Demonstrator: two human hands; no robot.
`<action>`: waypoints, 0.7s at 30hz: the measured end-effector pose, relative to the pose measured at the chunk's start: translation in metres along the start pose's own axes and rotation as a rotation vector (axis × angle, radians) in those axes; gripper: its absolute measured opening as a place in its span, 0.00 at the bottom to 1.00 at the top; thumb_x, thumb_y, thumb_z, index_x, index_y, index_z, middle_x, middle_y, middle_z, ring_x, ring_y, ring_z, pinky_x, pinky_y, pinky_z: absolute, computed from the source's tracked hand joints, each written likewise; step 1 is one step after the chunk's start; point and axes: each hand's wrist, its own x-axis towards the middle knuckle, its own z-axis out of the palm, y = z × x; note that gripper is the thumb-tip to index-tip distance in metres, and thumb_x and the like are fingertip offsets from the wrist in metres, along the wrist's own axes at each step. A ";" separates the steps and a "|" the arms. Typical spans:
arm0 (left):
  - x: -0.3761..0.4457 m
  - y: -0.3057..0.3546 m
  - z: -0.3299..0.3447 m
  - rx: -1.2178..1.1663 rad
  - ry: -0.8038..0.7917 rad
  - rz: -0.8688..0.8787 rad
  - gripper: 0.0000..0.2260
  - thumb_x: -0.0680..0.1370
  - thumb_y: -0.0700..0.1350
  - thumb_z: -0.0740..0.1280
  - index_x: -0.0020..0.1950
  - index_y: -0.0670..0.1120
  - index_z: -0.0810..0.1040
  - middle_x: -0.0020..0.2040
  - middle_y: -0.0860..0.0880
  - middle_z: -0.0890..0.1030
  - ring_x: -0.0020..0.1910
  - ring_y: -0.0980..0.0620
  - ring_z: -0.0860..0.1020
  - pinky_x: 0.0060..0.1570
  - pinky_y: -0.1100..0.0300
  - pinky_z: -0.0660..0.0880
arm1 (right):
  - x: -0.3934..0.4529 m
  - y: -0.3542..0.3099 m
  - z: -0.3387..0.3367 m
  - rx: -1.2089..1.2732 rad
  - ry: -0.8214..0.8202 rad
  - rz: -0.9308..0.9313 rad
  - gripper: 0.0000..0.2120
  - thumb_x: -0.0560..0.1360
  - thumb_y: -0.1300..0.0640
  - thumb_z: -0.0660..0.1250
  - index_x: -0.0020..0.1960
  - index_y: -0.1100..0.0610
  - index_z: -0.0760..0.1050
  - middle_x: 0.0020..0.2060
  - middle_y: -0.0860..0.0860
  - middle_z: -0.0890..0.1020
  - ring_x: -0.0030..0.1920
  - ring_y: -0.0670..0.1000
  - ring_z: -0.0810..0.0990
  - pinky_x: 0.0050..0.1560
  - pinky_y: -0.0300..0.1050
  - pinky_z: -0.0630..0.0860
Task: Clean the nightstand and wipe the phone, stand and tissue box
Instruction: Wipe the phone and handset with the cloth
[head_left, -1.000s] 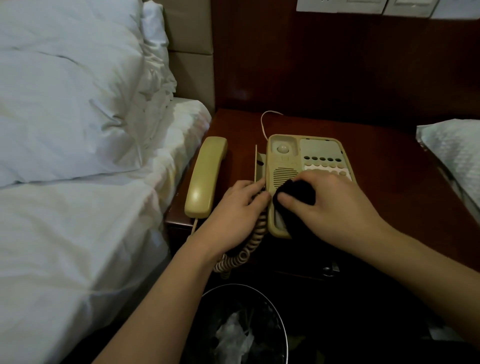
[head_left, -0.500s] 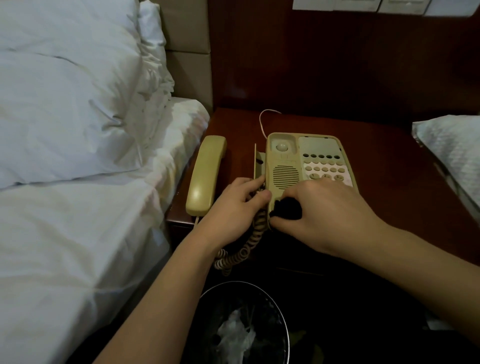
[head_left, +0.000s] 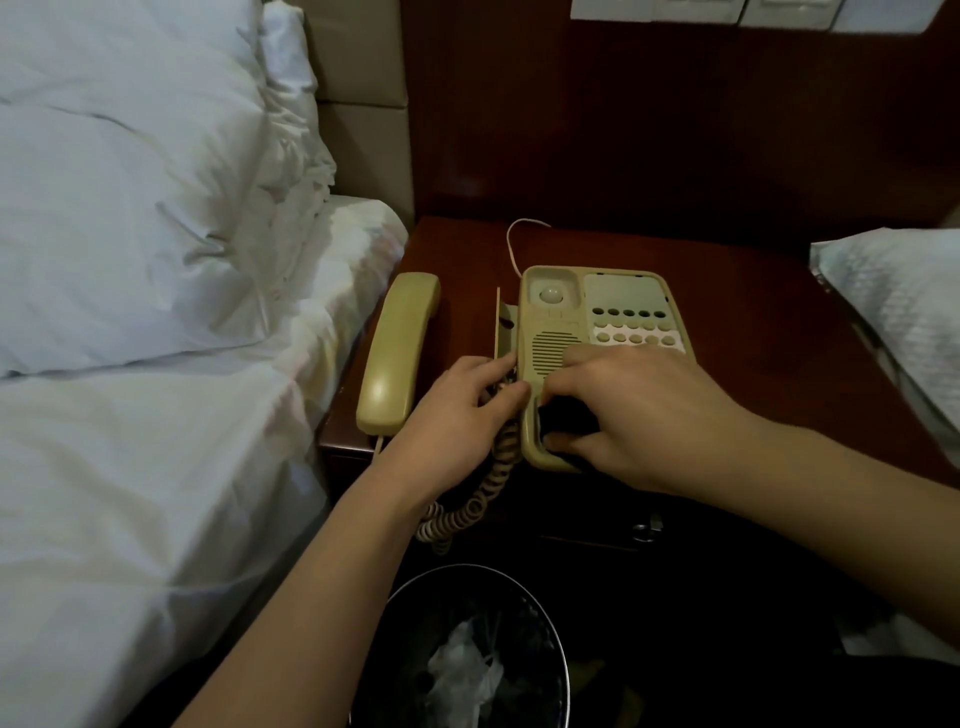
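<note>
On the worktop (head_left: 753, 332), between two beds, sits the phone (head_left: 597, 322), its handset (head_left: 397, 358) lying off-cradle just to its left. Right hand (head_left: 639, 415): fingers curled, pinching a dark cloth (head_left: 563, 415) against the phone's near left end. Left hand (head_left: 457, 415): fingers bent, gripping the phone's left edge above the coiled cord (head_left: 478, 499). Bin (head_left: 467, 649) on the floor below.

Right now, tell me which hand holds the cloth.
The right hand pinches the dark cloth on the phone base; the left hand steadies its side.
</note>
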 end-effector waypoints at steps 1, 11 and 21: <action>0.000 0.000 0.000 0.006 0.000 -0.002 0.20 0.85 0.51 0.63 0.78 0.54 0.70 0.66 0.55 0.74 0.64 0.55 0.74 0.69 0.57 0.69 | 0.001 0.001 0.001 -0.014 0.027 -0.001 0.17 0.77 0.40 0.65 0.63 0.44 0.74 0.53 0.43 0.75 0.54 0.50 0.77 0.51 0.49 0.77; -0.004 0.009 0.008 0.050 0.069 -0.040 0.23 0.85 0.53 0.60 0.81 0.55 0.65 0.72 0.56 0.71 0.72 0.56 0.68 0.75 0.52 0.64 | -0.040 0.062 -0.010 0.218 0.410 0.340 0.16 0.71 0.38 0.66 0.55 0.44 0.78 0.44 0.41 0.75 0.43 0.47 0.76 0.41 0.48 0.75; 0.023 0.030 0.016 0.064 0.167 -0.148 0.37 0.77 0.69 0.62 0.82 0.62 0.52 0.77 0.56 0.69 0.73 0.52 0.71 0.73 0.45 0.69 | -0.043 0.107 0.032 1.126 0.485 0.705 0.08 0.70 0.45 0.75 0.45 0.48 0.82 0.38 0.48 0.86 0.37 0.48 0.85 0.40 0.51 0.82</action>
